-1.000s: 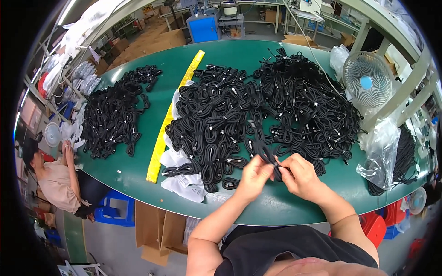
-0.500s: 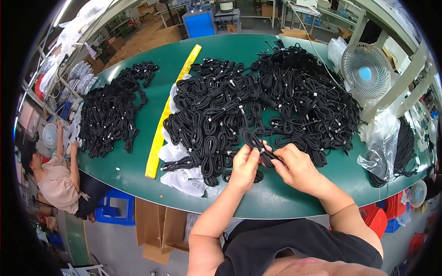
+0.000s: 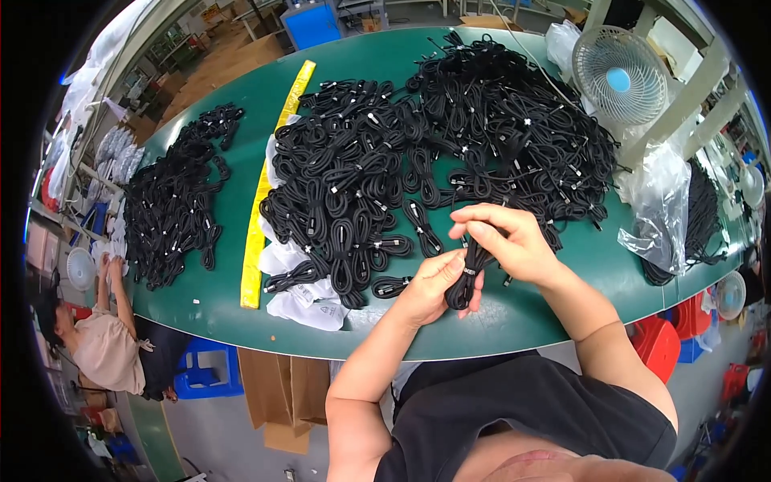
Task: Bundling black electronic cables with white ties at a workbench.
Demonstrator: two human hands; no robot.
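A coiled black cable bundle is in front of me, held upright near the table's front edge. My left hand is closed around its lower part, fingertips showing beyond the coil. At the bundle's upper end, the curled fingers of my right hand close on the cable; they partly hide it. Just beyond my hands, a single tied bundle lies on the green table. A large heap of black cable bundles spreads ahead to the left, and another heap ahead to the right.
A yellow strip divides the heaps from a further cable pile at left. White bags lie beside the strip. A fan and clear plastic bag stand at right. Another person works at far left.
The bundle in my hands now points upright instead of slanting. A tied bundle now shows on the table beyond my hands. The whole view has shifted slightly.
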